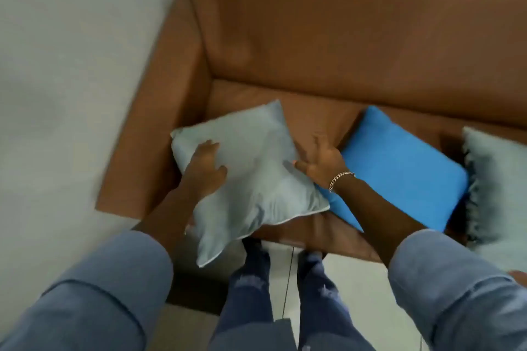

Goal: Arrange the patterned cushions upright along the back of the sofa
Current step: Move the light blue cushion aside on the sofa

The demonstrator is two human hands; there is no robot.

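Note:
A pale grey-blue cushion (pixel 253 174) lies tilted at the left end of the brown sofa seat (pixel 319 111), its lower corner hanging past the front edge. My left hand (pixel 205 171) grips its left side with the fingers pressed into the fabric. My right hand (pixel 319 159), with a bracelet at the wrist, holds its right edge with fingers spread. A bright blue cushion (pixel 399 168) lies flat to the right, partly under the pale one. A second pale cushion with a fringed edge (pixel 499 185) lies at the far right. The sofa back (pixel 356 23) has no cushion against it.
The sofa's left armrest (pixel 159 111) stands beside a white wall (pixel 71 65). My legs in blue jeans (pixel 285 293) stand on a light tiled floor right in front of the seat. The picture is blurred by motion.

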